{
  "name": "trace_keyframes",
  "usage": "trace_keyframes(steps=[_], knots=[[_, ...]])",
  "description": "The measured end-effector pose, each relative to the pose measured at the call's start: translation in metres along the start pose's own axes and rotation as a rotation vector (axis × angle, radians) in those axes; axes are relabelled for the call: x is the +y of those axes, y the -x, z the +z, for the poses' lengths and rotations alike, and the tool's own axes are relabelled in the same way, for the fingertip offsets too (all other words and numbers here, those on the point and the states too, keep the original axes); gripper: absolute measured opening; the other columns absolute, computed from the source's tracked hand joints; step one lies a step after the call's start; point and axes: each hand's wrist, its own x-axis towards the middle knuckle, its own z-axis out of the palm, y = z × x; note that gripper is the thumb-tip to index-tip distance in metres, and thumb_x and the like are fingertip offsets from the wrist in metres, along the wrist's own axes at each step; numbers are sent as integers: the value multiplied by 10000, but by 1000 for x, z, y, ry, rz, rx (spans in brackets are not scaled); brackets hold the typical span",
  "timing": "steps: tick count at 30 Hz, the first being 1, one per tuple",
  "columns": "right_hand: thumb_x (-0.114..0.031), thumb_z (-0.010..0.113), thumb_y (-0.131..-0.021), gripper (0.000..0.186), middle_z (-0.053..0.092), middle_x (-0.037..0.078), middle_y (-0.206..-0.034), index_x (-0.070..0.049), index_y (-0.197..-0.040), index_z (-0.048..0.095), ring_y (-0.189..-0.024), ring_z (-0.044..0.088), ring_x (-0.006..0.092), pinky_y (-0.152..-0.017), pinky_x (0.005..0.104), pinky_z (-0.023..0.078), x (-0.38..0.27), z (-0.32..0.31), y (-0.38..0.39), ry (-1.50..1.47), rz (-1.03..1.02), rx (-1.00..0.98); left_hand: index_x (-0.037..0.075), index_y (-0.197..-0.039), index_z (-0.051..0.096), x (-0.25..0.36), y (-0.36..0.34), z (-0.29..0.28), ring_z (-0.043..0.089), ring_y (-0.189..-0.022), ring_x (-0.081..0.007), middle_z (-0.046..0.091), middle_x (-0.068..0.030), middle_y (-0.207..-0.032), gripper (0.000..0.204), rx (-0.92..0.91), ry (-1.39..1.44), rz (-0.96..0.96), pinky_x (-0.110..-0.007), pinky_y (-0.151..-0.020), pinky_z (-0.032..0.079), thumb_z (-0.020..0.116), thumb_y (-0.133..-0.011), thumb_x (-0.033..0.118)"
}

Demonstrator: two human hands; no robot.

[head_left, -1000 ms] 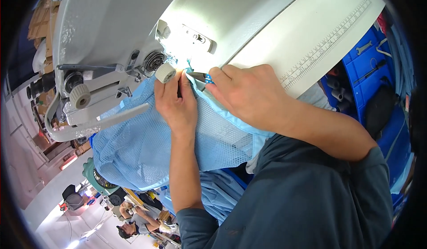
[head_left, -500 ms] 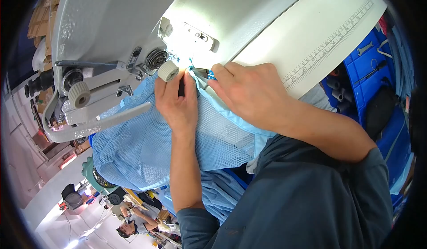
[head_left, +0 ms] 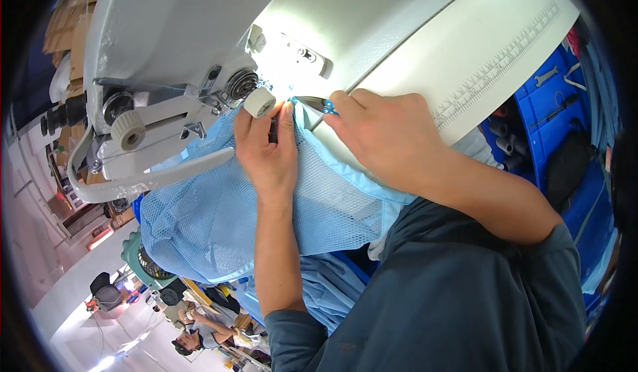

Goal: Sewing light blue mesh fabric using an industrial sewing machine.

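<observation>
Up by the bright needle area of the grey sewing machine (head_left: 173, 33), the left hand (head_left: 269, 149) pinches light-blue mesh fabric (head_left: 212, 212) while the right hand (head_left: 385, 139) grips small blue-handled snips (head_left: 319, 104).

A printed ruler scale (head_left: 498, 73) runs along the edge of the white counter (head_left: 425, 33). To the right, a blue bin (head_left: 555, 109) holds thread spools (head_left: 504, 133) and a wrench (head_left: 546, 77). A green fan (head_left: 143, 262) stands low at left. Cardboard boxes (head_left: 60, 30) are stacked at upper left. Another person (head_left: 199, 329) is at work in the background below.
</observation>
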Motion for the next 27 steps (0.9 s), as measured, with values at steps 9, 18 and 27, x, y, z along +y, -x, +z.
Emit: trace_keyframes(steps=[9, 18, 27], knots=[[-284, 704, -1001, 227, 627, 27, -739, -72, -1070, 659, -581, 659, 219, -471, 352, 471, 0, -2, 0, -15, 27, -23, 7, -980, 729, 2, 0, 3, 672, -895, -188, 717, -87, -1047, 66, 18, -11, 13, -305, -774, 553, 763, -928, 30], [-282, 710, -995, 224, 623, 27, -741, -79, -1066, 648, -579, 661, 212, -470, 345, 469, -3, 3, -1, 8, 25, -1, 17, -1011, 727, 9, 0, 2, 686, -956, -275, 723, -116, -1040, 131, -1, -120, 31, -363, -862, 557, 766, -888, -4], [-271, 718, -984, 199, 567, 10, -718, -97, -1040, 640, -527, 611, 192, -460, 334, 449, -6, 13, -5, 59, -15, 58, 27, -995, 718, 9, 0, 2, 678, -939, -277, 724, -110, -1039, 112, 4, -170, 76, -374, -837, 558, 750, -893, -3]])
